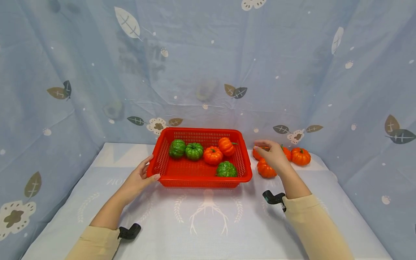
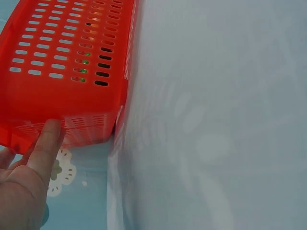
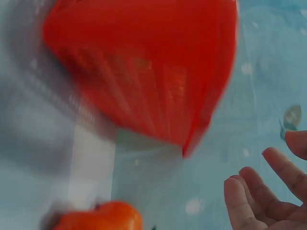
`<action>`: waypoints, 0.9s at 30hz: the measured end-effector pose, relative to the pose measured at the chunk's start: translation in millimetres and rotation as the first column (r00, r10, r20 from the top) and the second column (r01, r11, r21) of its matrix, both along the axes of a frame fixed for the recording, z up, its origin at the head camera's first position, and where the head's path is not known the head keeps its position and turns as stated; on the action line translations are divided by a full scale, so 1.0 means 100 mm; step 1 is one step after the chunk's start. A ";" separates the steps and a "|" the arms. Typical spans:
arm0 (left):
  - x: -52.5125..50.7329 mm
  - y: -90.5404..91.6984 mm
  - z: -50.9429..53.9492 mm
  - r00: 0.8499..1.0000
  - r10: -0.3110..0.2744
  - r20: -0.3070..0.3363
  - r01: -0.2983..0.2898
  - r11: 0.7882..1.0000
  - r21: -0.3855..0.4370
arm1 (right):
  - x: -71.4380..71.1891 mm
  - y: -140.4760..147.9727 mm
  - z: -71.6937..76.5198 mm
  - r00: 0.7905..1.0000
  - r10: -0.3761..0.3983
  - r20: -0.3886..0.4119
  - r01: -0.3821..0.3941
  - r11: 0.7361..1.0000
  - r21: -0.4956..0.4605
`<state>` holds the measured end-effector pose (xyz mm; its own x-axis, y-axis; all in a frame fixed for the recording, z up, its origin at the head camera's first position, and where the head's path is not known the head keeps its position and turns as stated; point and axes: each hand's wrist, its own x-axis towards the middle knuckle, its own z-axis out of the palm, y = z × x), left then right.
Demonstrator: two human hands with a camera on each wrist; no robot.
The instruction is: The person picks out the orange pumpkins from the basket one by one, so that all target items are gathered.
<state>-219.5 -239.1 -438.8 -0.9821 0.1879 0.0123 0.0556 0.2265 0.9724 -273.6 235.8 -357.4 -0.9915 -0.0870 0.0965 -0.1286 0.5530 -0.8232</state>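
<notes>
A red plastic basket (image 1: pixel 195 182) with slotted walls stands on the table, holding small toy pumpkins: green pumpkins (image 1: pixel 194 151) at the left, orange pumpkins (image 1: pixel 213 155) at the right and one green pumpkin (image 1: pixel 226 169) near the front right corner. My left hand (image 1: pixel 138 183) touches the basket's left end, its thumb at the front corner and its other fingers farther back. In the left wrist view, the thumb (image 2: pixel 44 148) lies straight against the red plastic. My right hand (image 1: pixel 274 156) hovers over orange pumpkins (image 1: pixel 266 169) beyond the basket's right end. Its fingers are apart and hold nothing.
Another orange pumpkin (image 1: pixel 300 156) sits at the far right of the group. Patterned blue cloth (image 1: pixel 208 72) hangs behind and beside the table (image 1: pixel 208 231). Black wrist mounts (image 1: pixel 130 231) are on both forearms.
</notes>
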 end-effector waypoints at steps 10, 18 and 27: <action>0.01 0.00 0.01 1.000 -0.011 -0.005 0.011 1.000 0.024 | -0.30 -0.47 -0.08 0.998 0.065 0.008 -0.065 0.998 -0.005; 0.02 0.02 0.01 1.000 -0.003 0.007 0.003 1.000 0.001 | -0.54 -0.61 -0.18 0.998 0.055 0.007 -0.056 0.997 0.060; 0.01 0.00 0.00 1.000 0.018 0.011 -0.018 1.000 -0.025 | -0.74 -0.76 -0.18 0.998 0.060 0.037 -0.064 0.987 0.146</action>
<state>-218.8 -238.6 -438.9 -0.9853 0.1706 -0.0028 0.0408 0.2513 0.9670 -347.8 160.2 -374.9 -0.9862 -0.1592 0.0461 -0.1410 0.6599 -0.7380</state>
